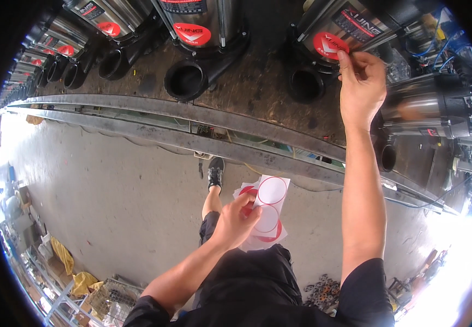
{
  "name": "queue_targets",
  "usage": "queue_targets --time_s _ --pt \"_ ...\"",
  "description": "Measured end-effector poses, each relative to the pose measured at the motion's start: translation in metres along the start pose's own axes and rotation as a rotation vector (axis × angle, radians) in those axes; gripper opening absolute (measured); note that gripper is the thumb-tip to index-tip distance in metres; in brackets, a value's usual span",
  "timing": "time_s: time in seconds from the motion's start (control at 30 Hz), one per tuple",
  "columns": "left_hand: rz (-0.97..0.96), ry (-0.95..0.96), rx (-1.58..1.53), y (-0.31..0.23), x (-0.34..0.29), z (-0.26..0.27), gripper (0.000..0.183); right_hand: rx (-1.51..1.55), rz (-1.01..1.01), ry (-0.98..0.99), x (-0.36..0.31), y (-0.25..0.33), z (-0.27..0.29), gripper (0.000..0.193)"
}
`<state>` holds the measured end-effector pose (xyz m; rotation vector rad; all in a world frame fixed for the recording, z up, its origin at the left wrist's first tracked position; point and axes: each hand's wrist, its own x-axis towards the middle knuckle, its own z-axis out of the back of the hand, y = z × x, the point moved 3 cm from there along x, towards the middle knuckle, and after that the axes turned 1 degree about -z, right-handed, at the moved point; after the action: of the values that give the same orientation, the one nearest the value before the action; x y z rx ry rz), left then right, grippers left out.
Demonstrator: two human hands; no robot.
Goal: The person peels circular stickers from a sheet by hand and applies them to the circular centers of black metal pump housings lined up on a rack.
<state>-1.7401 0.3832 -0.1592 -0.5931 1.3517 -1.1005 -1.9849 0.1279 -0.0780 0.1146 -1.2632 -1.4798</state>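
My right hand [364, 90] reaches up to a steel pump [364, 24] with a black base. Its fingers are pinched at the lower right edge of a red round sticker [327, 44] that lies against the pump's side. Whether that edge is stuck down I cannot tell. Low in front of me, my left hand [236, 222] grips a small stack of sticker sheets [273, 192]. The top sheet shows two bare white circles with red outlines. Red round stickers peek out from the sheets beneath.
More steel pumps [200, 27] with black round outlets stand in a row along the dark workbench [257, 90], many bearing red stickers. Another pump [429, 106] lies on its side at the right. Metal rails [154, 126] edge the bench. A wire basket [113, 300] sits behind at left.
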Motion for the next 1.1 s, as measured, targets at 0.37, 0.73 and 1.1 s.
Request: queue_targets --time_s 0.37,0.73,1.1 --pt "0.048 0.033 -0.188 -0.019 -0.015 0.008 0.02 0.22 -0.449 0.389 -0.08 0.02 0.064 0.017" --pt "-0.164 0.054 -0.239 -0.102 -0.057 -0.03 0.029 0.484 -0.79 0.497 -0.223 0.121 0.21 0.028" --pt "-0.375 0.212 -0.287 -0.123 -0.104 -0.097 0.018 0.496 -0.704 -0.005 -0.239 0.061 0.316 0.016"
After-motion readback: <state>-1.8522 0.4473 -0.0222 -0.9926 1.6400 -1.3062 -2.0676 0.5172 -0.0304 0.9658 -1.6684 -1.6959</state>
